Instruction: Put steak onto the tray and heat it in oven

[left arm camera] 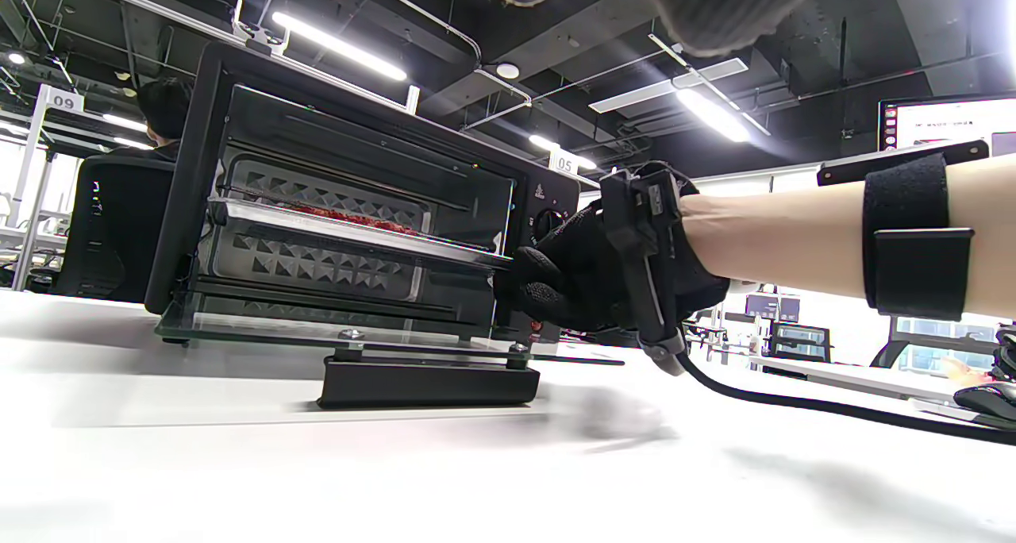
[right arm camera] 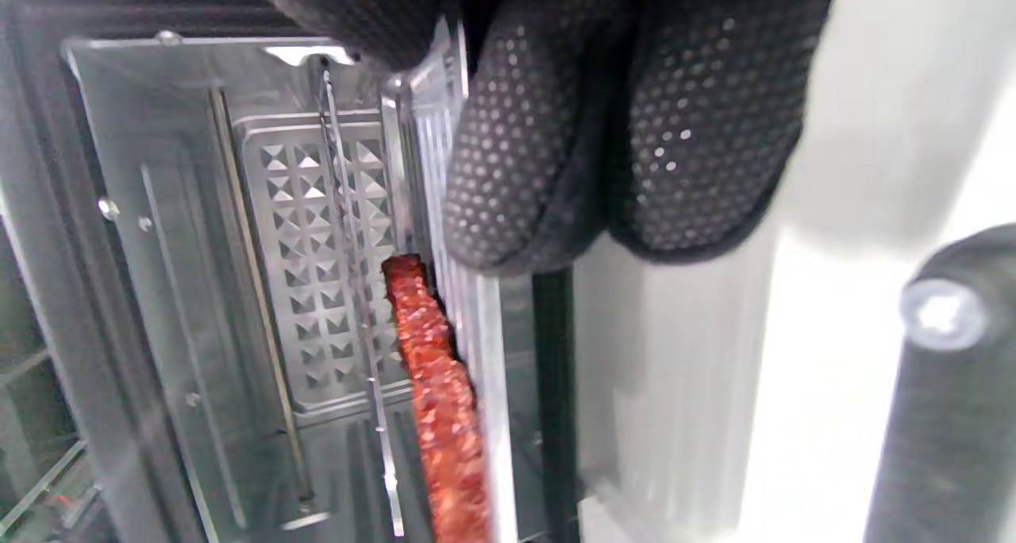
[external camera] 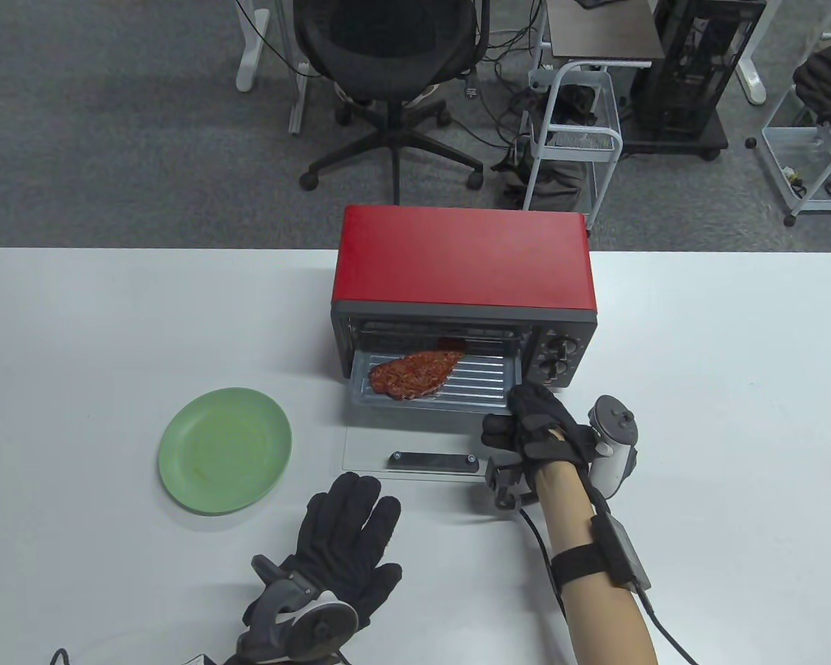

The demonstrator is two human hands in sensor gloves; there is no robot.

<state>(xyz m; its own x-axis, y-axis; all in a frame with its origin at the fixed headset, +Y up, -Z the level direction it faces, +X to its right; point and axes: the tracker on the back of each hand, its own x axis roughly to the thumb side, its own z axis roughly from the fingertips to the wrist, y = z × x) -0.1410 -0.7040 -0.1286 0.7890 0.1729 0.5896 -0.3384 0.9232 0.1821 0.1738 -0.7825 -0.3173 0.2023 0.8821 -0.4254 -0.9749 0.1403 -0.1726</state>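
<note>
The right hand (external camera: 537, 433) pinches the tray (external camera: 485, 382) at its five o'clock corner; the left hand (external camera: 343, 547) lies spread flat on the table (external camera: 111, 332). The steak (external camera: 415, 374) already sits on the tray, half inside the oven (external camera: 464, 267); pushing in, shutting the door (external camera: 415, 450) and heating remain.

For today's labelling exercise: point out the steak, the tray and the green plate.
steak (external camera: 415, 375), table view, middle of the meat.
tray (external camera: 481, 384), table view, bare ridged floor.
green plate (external camera: 225, 449), table view, bare centre.
</note>
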